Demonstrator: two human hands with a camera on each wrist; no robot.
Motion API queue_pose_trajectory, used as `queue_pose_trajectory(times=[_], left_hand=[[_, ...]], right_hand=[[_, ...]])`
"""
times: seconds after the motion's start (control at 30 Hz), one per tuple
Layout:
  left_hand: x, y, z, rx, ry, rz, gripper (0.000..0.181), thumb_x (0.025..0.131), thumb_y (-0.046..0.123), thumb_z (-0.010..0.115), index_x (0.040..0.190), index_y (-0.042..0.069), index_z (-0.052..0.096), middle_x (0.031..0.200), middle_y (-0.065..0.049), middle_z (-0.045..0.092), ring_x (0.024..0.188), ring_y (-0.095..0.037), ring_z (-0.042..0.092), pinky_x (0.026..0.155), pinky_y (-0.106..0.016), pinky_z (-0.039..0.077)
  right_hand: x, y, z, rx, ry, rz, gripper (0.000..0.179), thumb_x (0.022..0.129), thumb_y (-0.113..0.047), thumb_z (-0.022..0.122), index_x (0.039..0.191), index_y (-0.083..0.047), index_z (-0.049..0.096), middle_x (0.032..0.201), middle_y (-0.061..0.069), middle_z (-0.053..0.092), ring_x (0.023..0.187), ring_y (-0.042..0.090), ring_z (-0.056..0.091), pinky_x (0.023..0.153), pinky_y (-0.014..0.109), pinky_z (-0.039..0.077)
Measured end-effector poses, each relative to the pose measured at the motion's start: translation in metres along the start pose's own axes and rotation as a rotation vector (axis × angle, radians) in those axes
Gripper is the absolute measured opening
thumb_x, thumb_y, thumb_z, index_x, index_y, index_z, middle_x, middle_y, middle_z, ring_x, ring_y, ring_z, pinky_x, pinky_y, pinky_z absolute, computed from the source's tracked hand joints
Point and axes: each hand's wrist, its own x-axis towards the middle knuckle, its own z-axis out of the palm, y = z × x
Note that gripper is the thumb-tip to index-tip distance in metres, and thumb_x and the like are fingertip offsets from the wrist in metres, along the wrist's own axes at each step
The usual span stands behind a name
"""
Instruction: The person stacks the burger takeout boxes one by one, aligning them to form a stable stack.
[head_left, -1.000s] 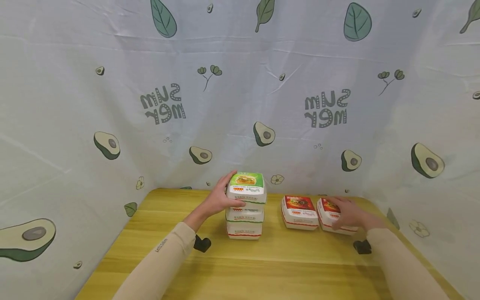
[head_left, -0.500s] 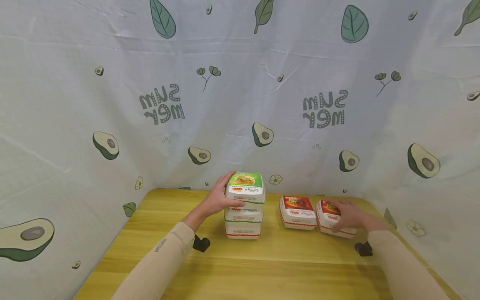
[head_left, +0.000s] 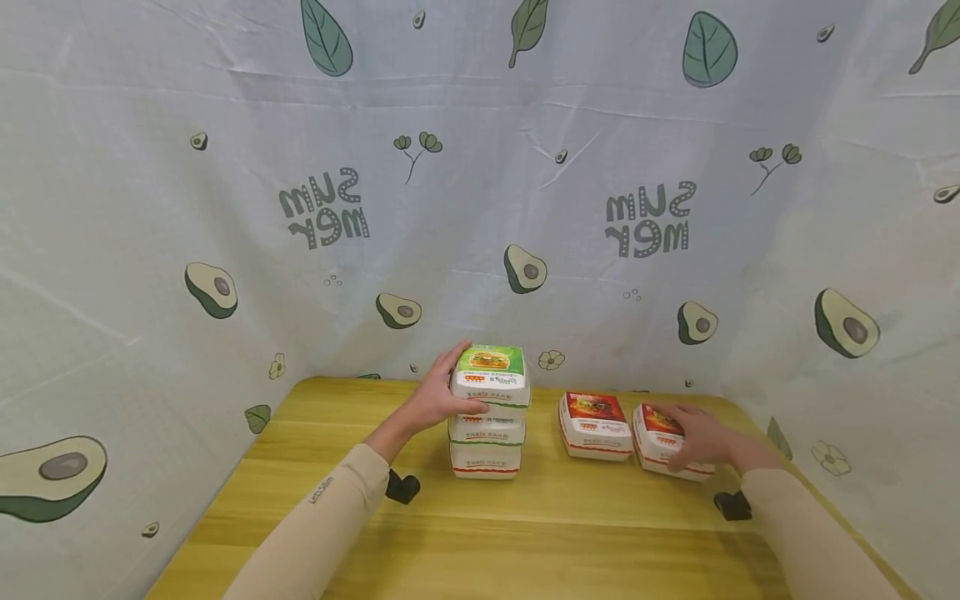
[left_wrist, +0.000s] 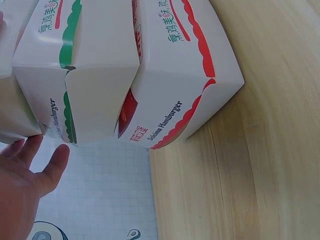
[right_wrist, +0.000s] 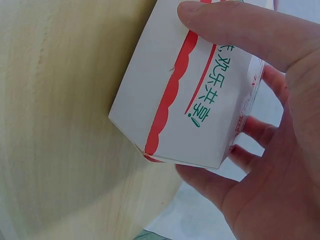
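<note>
A stack of three hamburger boxes stands near the back of the table, left of centre. On top is a green-topped box (head_left: 491, 387); under it sits another with a green scalloped line (left_wrist: 100, 45), and at the bottom one with a red line (left_wrist: 170, 80). My left hand (head_left: 438, 396) grips the top box from the left, thumb across its front. Over at the right, my right hand (head_left: 703, 437) holds a red-topped hamburger box (right_wrist: 185, 100), thumb on its printed front side and fingers round the other sides. Part of its lid is hidden beneath that hand.
Another red-topped hamburger box (head_left: 596, 427) sits between the stack and the right-hand box, close beside the latter. Behind the wooden table (head_left: 480, 550) hangs a pale curtain (head_left: 465, 275) printed with avocados and leaves. Dark wrist mounts (head_left: 402, 487) show below both wrists.
The right hand and its red-topped box have shifted slightly toward the table's front, the box turning a little. The left hand and the stack look the same.
</note>
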Motion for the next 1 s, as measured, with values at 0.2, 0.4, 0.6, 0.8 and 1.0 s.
queue_pose_trajectory(times=[0.2, 0.4, 0.6, 0.8, 1.0], left_hand=[[0.0, 0.002, -0.001, 0.002, -0.001, 0.008, 0.109, 0.075, 0.027, 0.089, 0.161, 0.029, 0.023, 0.155, -0.01, 0.029, 0.125, -0.027, 0.048, 0.106, -0.049, 0.043], [-0.002, 0.003, 0.0, 0.003, -0.003, 0.002, 0.109, 0.075, 0.027, 0.089, 0.161, 0.028, 0.022, 0.158, -0.011, 0.025, 0.127, -0.028, 0.046, 0.108, -0.05, 0.041], [-0.002, 0.002, 0.001, 0.005, 0.005, -0.001, 0.11, 0.075, 0.026, 0.089, 0.161, 0.027, 0.021, 0.159, -0.011, 0.024, 0.127, -0.027, 0.046, 0.108, -0.05, 0.04], [-0.002, 0.0, 0.001, 0.015, 0.003, 0.0, 0.111, 0.075, 0.026, 0.089, 0.162, 0.028, 0.021, 0.159, -0.009, 0.025, 0.125, -0.026, 0.047, 0.108, -0.049, 0.041], [-0.001, 0.0, 0.001, 0.012, 0.004, 0.006, 0.112, 0.074, 0.025, 0.09, 0.161, 0.03, 0.02, 0.157, -0.009, 0.026, 0.124, -0.026, 0.048, 0.107, -0.047, 0.041]], right_hand=[[-0.006, -0.006, -0.003, 0.007, -0.002, 0.005, 0.106, 0.061, -0.028, 0.09, 0.151, -0.005, 0.037, 0.146, 0.039, 0.032, 0.126, 0.061, 0.036, 0.095, 0.076, 0.037], [-0.009, -0.005, 0.002, -0.004, 0.003, 0.011, 0.112, 0.058, -0.025, 0.092, 0.152, -0.008, 0.034, 0.146, 0.037, 0.031, 0.124, 0.058, 0.034, 0.094, 0.076, 0.038], [-0.01, -0.003, 0.004, -0.001, 0.023, 0.003, 0.11, 0.059, -0.021, 0.091, 0.152, -0.008, 0.035, 0.145, 0.039, 0.031, 0.124, 0.059, 0.033, 0.093, 0.077, 0.037], [-0.012, -0.002, 0.007, 0.006, 0.047, 0.007, 0.108, 0.059, -0.021, 0.09, 0.152, -0.008, 0.037, 0.145, 0.039, 0.033, 0.124, 0.059, 0.033, 0.093, 0.077, 0.038], [-0.012, 0.001, 0.008, 0.005, 0.075, -0.008, 0.107, 0.057, -0.021, 0.089, 0.151, -0.008, 0.038, 0.144, 0.039, 0.035, 0.123, 0.059, 0.035, 0.092, 0.075, 0.039]])
